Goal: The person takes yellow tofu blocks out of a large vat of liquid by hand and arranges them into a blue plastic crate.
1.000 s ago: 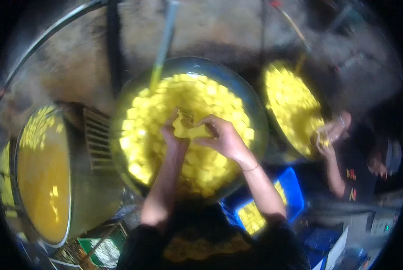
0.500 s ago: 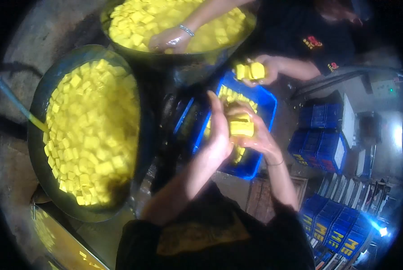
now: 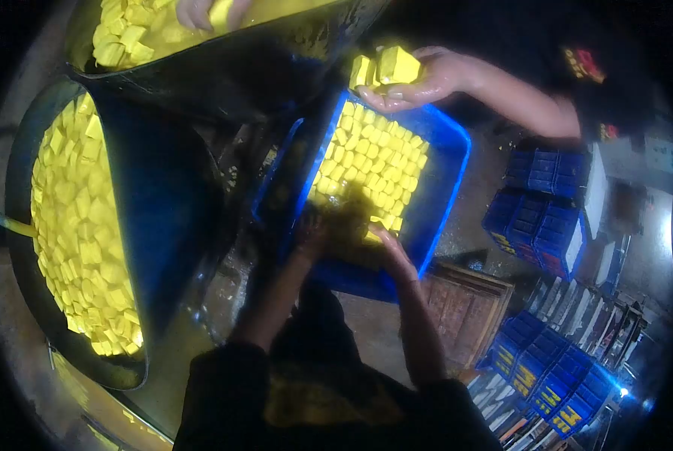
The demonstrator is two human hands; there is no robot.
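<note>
**Yellow blocks (image 3: 374,161) lay in close rows inside a blue crate (image 3: 433,210)**

I took the crate as the middle of my dial, with twelve o'clock pointing away from the person wearing the camera. The left hand (image 3: 312,231) was at eight, low by the crate's wall and deep in shadow; I couldn't tell whether its fingers were bent around anything. The right hand (image 3: 393,254) was between five and six, over the near end of the rows, its fingers stretched forward against a yellow piece (image 3: 376,228). Whether they gripped it or only touched it, I couldn't tell.

At one o'clock a co-worker's hand (image 3: 423,84) was cupped palm up by the crate's far rim, at least two thick chunks (image 3: 396,66) resting in it. Up at ten was a dark pan (image 3: 254,75) with more yellow pieces in liquid, and another hand (image 3: 192,13) in it had a single cube (image 3: 220,13) between its fingers. Out at nine was a second pan (image 3: 19,165), heaped with cubes, a pole (image 3: 6,219) leaning over its outer edge. Stacked blue boxes (image 3: 550,368) were at half past four, with a wooden panel (image 3: 457,304) nearer in.
</note>
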